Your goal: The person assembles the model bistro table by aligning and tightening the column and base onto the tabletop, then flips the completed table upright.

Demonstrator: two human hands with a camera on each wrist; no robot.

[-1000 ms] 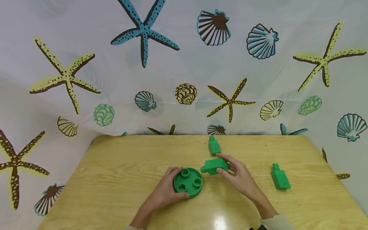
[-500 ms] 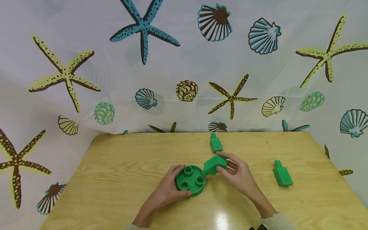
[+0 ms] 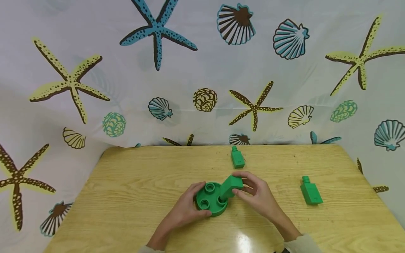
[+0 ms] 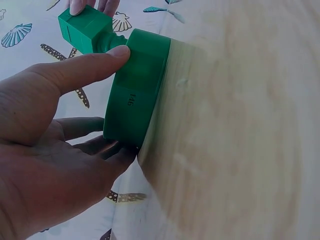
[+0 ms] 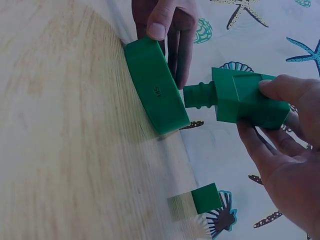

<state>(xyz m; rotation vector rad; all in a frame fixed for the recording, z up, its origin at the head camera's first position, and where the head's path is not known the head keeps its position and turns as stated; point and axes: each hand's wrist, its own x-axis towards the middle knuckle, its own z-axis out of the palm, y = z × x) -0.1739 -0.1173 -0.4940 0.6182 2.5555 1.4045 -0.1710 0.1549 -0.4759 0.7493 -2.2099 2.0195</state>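
My left hand [image 3: 186, 205] grips a round green base [image 3: 211, 196] by its side wall, thumb at the near edge and fingers at the far edge. Three ringed sockets stand up inside its rim. Between thumb and fingers of my right hand [image 3: 257, 193] is a green block [image 3: 230, 186] with a ridged neck. It tilts with the neck down, right at the base's right-hand socket. In the right wrist view the ridged neck [image 5: 200, 95] shows at the rim, its tip hidden behind the wall. The other two sockets hold nothing.
Two similar green blocks with necks lie on the wooden table [image 3: 142, 182]: one block [image 3: 237, 159] toward the back edge, another block [image 3: 311, 192] to the right. A white cloth [image 3: 190, 77] printed with starfish and shells hangs behind and at the sides.
The block in my right hand has swung from lying sideways to neck-down and moved left onto the base's right socket. The base, in my left hand, has shifted slightly right.
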